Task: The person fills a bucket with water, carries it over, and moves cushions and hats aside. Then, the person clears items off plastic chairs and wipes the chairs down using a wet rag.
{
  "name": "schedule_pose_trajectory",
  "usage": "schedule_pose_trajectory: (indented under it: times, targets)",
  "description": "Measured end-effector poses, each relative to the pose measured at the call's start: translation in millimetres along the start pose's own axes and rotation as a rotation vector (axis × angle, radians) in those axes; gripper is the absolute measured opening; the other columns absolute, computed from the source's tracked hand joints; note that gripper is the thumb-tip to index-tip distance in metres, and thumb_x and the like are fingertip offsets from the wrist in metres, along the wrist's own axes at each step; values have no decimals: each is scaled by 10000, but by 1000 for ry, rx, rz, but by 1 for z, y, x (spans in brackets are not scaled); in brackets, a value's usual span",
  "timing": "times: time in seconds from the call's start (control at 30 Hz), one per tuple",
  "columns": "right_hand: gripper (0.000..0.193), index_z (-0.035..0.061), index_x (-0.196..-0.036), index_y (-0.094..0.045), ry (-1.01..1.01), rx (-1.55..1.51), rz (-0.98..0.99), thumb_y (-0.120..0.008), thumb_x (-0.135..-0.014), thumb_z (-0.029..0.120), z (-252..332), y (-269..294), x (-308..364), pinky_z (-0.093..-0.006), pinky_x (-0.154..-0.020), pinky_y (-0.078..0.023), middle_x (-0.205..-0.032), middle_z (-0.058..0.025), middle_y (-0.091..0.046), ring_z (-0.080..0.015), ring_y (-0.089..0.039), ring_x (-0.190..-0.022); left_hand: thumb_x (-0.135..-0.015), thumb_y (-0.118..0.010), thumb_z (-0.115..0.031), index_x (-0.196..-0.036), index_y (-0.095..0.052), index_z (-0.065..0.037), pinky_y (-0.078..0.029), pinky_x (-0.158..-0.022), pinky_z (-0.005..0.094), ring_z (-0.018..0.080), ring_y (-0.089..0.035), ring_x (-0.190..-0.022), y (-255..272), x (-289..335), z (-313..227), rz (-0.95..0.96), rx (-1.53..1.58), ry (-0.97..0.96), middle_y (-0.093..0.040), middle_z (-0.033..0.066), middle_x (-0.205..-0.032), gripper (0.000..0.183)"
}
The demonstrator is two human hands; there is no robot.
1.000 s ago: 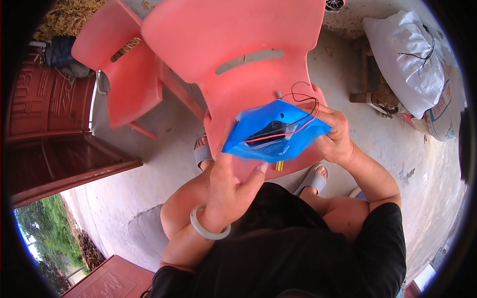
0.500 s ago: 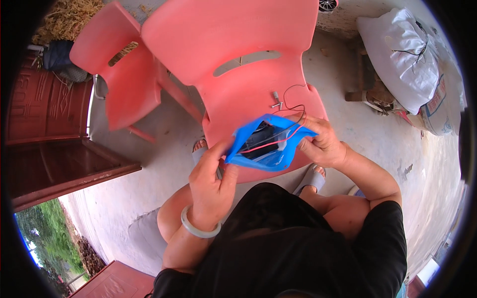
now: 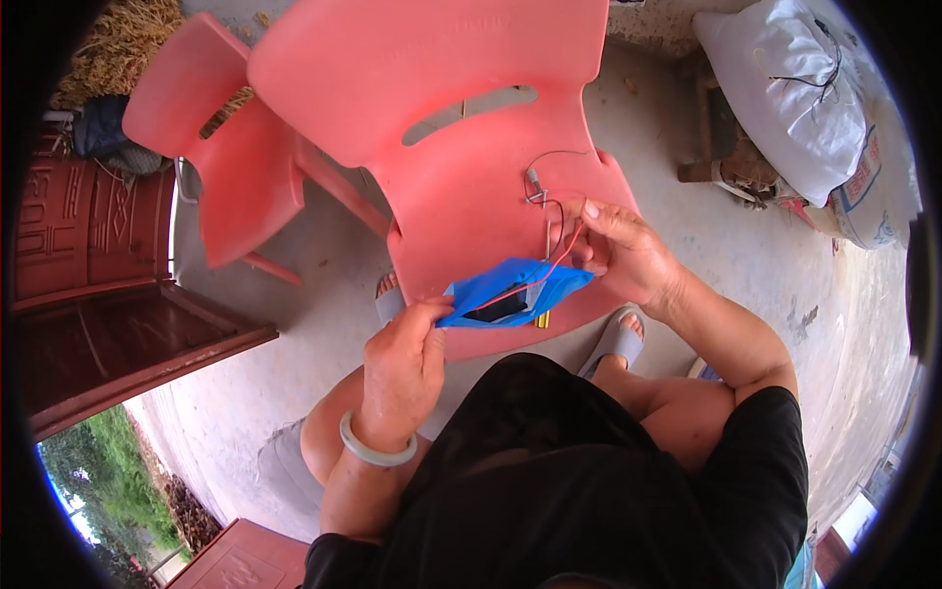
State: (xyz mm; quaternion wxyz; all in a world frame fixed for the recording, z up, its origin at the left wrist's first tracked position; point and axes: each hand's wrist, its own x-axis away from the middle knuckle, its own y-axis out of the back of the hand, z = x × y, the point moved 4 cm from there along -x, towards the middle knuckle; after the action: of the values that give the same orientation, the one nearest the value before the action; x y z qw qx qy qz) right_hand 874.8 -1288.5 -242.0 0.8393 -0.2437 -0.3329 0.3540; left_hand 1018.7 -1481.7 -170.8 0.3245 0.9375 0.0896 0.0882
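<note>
My left hand (image 3: 404, 358) pinches the left end of a blue pouch (image 3: 561, 287), held just over the seat of a red plastic chair (image 3: 456, 211). The pouch's mouth gapes, and a dark block (image 3: 502, 306) shows inside. From it a red wire (image 3: 564, 257) and a dark wire rise to my right hand (image 3: 628, 257), whose thumb and finger are closed on the red wire, apart from the pouch. Small screws (image 3: 537, 198) and a little grey cylinder (image 3: 533, 178) lie on the seat. Partly behind the pouch is a thin tool with a yellow end (image 3: 543, 319).
Another red chair (image 3: 245, 167) stands at the left, near a dark red carved door (image 3: 93, 236). At the far right, a tied white sack (image 3: 775, 93) rests on a wooden stool (image 3: 702, 172). Dry straw (image 3: 113, 49) is heaped at the back left.
My right hand has let go of the pouch's right end and moved up, taking the red wire. The pouch has narrowed and tilted, uncovering the yellow-ended tool. My left hand keeps its grip.
</note>
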Motion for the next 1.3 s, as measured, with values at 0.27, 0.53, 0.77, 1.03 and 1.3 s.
schedule_pose_trajectory:
  times: [0.27, 0.53, 0.77, 1.03, 1.3]
  targets:
    - [236, 46, -979, -534, 79, -84, 84, -541, -879, 259, 22, -25, 2, -199, -455, -308, -834, -98, -597, -76, -384, -487, -793, -509, 35, -943, -571, 13, -485, -713, 349, 346, -605, -837, -1, 0, 7, 16, 45, 56, -617, 187, -929, 164]
    - [148, 47, -921, -497, 124, 137, -10, -588, -831, 121, 26, -30, 9, -196, -451, -347, -756, -66, -591, -77, -442, -495, -832, -468, -16, -959, -575, 10, -473, -610, 298, 246, -612, -636, -1, -2, 9, -16, -70, 0, -615, 163, -752, 168]
    - [87, 39, -884, -483, 435, 610, 104, -498, -817, -14, 35, -63, 16, -198, -526, -407, -812, -83, -587, -70, -498, -571, -819, -503, -21, -946, -548, 7, -463, -613, 344, 316, -599, -668, -5, -3, 13, -25, -69, -27, -604, 188, -781, 138]
    - [146, 24, -929, -479, 404, 666, 234, -495, -812, -61, 36, -83, 8, -227, -565, -445, -846, -104, -587, -84, -529, -657, -811, -535, -12, -1005, -523, -6, -465, -612, 355, 328, -605, -685, -7, -6, 16, -36, -47, -34, -612, 182, -800, 194]
    - [130, 12, -869, -546, 835, 1529, 348, -621, -763, 8, 32, -92, 5, -315, -599, -482, -839, -115, -571, -253, -572, -680, -809, -565, -47, -1082, -486, 0, -472, -678, 420, 381, -580, -795, -4, -6, 8, -30, -84, -109, -592, 218, -891, 288]
